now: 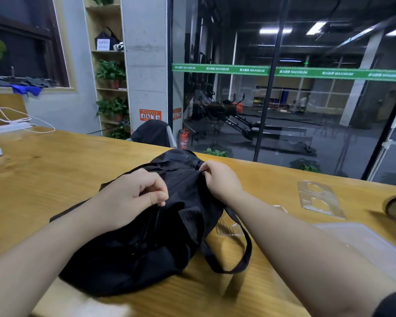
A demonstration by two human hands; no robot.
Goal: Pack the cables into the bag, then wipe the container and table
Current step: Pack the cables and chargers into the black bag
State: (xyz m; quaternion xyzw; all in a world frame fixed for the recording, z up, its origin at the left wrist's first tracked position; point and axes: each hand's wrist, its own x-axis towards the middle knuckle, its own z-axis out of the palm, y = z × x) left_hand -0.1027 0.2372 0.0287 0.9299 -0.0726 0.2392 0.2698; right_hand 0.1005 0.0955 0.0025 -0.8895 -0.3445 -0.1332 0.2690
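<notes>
**Bag being zipped; wiping not yet begun**

The black fabric bag (151, 236) lies in the middle of the wooden desk (44, 175). The left hand (133, 197) pinches the fabric beside the zip, its fingers (157, 197) curled shut on it; the right hand (222, 179) pinches the zip's far end. No cables show outside the bag, so packing looks done or nearly so. The clear plastic container (364, 243) sits at the right, near a flat transparent plastic tray (320, 200). No cloth is visible by the hands; wiping container and desk seems left to do.

white power strip (8, 128), clear plastic sheet (320, 200), red fire extinguisher (183, 139)
</notes>
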